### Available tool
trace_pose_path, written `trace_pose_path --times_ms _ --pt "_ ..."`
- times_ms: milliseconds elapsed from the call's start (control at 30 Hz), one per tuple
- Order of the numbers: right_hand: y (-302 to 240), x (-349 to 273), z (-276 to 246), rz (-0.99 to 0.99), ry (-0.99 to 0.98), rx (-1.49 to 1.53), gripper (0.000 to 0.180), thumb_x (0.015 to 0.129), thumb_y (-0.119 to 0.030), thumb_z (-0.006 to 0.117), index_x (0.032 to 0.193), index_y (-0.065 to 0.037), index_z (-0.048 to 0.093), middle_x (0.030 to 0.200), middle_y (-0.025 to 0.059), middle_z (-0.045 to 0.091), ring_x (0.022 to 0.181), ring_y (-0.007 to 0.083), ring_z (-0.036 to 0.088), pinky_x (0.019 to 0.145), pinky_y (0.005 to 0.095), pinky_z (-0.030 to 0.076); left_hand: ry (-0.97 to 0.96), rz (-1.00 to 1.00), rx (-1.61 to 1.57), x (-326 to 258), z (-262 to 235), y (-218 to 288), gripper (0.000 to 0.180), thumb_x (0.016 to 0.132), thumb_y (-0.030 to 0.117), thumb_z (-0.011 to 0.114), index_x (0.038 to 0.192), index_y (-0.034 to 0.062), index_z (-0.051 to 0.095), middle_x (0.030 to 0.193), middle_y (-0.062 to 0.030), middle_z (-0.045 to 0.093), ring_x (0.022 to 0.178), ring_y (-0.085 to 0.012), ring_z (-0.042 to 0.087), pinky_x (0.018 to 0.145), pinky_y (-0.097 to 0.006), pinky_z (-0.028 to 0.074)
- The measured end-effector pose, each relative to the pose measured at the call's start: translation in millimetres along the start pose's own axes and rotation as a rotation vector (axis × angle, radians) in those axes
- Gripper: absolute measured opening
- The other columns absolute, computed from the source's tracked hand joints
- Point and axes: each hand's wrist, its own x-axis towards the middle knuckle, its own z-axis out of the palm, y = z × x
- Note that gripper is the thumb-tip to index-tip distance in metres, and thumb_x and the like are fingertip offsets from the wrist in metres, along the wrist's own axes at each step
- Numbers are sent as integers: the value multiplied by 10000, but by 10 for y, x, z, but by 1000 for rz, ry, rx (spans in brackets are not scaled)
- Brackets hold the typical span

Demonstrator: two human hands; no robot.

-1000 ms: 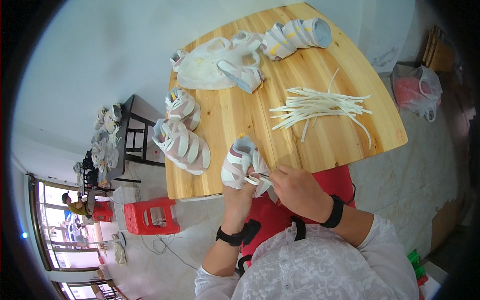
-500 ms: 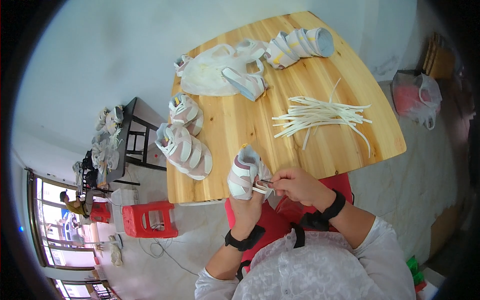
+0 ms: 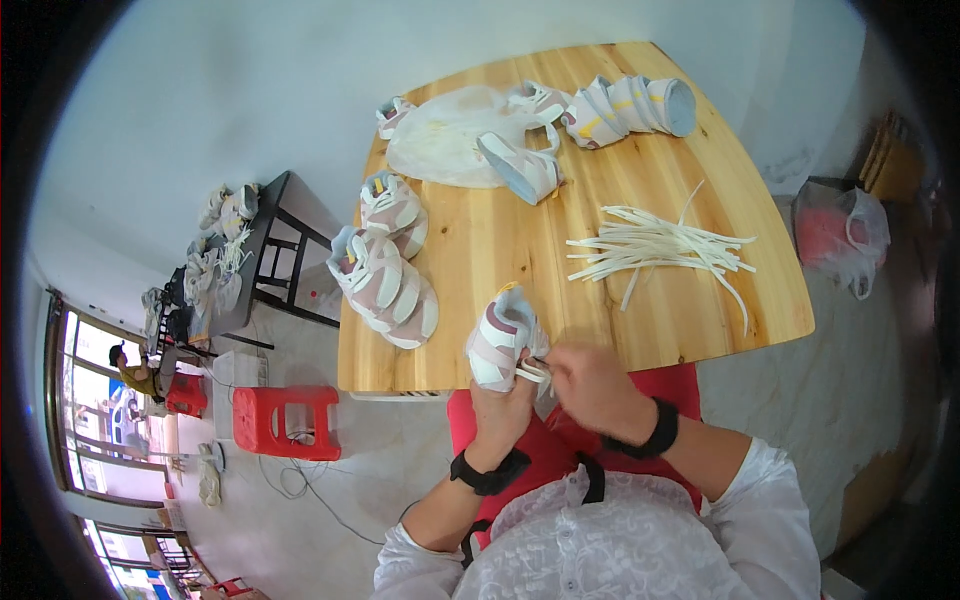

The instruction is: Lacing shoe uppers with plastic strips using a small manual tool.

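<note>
My left hand (image 3: 500, 415) is closed around a shoe upper (image 3: 496, 345) in white, pale pink and maroon, held at the table's near edge with its opening upward. A loop of white lace (image 3: 533, 372) sticks out from its front side. Close beside that loop, my right hand (image 3: 597, 392) is closed, its fingers pinched and a little smeared by motion. A thin dark tool shows partly at its fingertips; its exact kind is too small to tell. Several similar stacked uppers (image 3: 385, 290) lie on the table to the left.
On the wooden table (image 3: 470, 240) lie a bundle of white laces (image 3: 660, 245), a plastic bag (image 3: 450, 140), a loose upper (image 3: 522, 168) and a nested row of uppers (image 3: 630, 108). A red stool (image 3: 288, 422) and a dark table (image 3: 262, 240) stand left. Another person (image 3: 135, 372) sits farther off.
My right hand has shifted slightly right and down, and its fingers have turned. The lace loop stands out a little more. The whole view has shifted slightly.
</note>
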Motion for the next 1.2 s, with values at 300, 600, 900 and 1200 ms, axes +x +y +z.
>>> trace_pose_path --times_ms 300,600,900,1200 --pt "-6 89 52 -363 159 -398 55 745 -14 531 799 -4 528 703 181 546 613 359 551 559 432 459 5 110 135 45 1 55 168 836 44 589 999 6 587 809 -46 615 722 -98 564 622 -251 459" --pt "-153 64 -54 -335 115 -549 73 782 -69 544 801 -3 520 652 177 544 625 382 565 561 457 463 -15 64 111 144 -56 160 189 811 99 621 974 6 628 728 -74 642 670 -128 607 604 -277 474" --pt "-156 -20 -27 -328 144 -686 108 781 -72 545 870 -17 521 663 167 569 626 359 585 526 448 460 24 126 234 86 26 88 186 813 104 621 965 -2 632 720 -79 639 667 -136 607 593 -282 471" --pt "-463 1 -493 -683 129 -533 120 801 -77 566 921 -64 559 938 101 584 766 320 590 633 395 471 -246 6 -71 99 -355 242 263 806 107 646 1053 23 616 882 -36 652 804 -91 585 715 -255 476"
